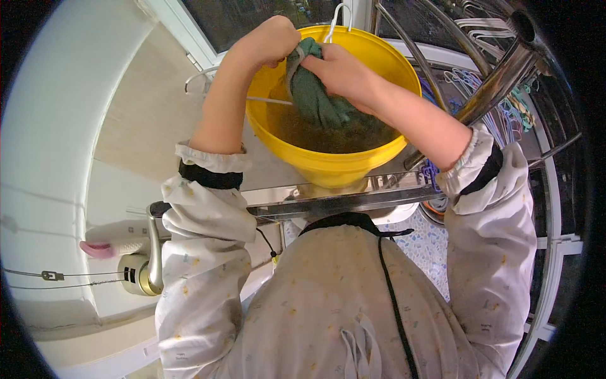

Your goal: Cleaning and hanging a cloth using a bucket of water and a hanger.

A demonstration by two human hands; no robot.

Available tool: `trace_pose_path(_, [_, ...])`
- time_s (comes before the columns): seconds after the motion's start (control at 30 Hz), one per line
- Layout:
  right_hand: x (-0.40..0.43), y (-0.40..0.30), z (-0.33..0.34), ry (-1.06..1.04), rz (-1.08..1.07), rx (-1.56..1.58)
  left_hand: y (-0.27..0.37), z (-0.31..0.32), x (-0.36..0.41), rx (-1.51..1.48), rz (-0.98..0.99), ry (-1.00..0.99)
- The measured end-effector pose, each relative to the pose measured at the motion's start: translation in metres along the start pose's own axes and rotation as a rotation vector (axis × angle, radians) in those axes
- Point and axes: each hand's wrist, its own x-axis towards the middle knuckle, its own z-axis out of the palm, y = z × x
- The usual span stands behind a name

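Observation:
A wet-looking green cloth [315,97] is bunched over a yellow plastic bucket [326,163], its lower end in dark, murky water [331,139]. My left hand [273,40] is curled at the cloth's upper end, above the bucket's far left rim. On the other side my right hand [343,71] grips the cloth, thumb pressed on a pale edge. The fingers of both hands are partly hidden. Inside the bucket, a thin white rod [270,100] reaches to the cloth. A white hanger hook [335,21] rises at the far rim.
The bucket stands on a ledge with a metal front bar [341,203]. Thick metal tubes [497,80] slant close by my right forearm, with several hangers [483,28] behind. Coloured hangers [492,106] lie at right. A hand-crank winch [142,272] is on the left wall.

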Motion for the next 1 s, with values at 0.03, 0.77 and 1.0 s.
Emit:
trace_pose_path(0.03, [0.001, 0.001, 0.001, -0.028, -0.012, 0.010, -0.001, -0.002, -0.002, -0.100, 0.010, -0.019])
trace_pose_path(0.77, [-0.019, -0.011, -0.011, -0.303, 0.328, -1.169, -0.005, -0.073, -0.094, -0.062, -0.014, 0.575])
trace_pose_path(1.0, [-0.023, -0.037, -0.043, 0.248, -0.296, -0.768, 0.002, -0.076, -0.115, -0.299, 0.062, 0.942])
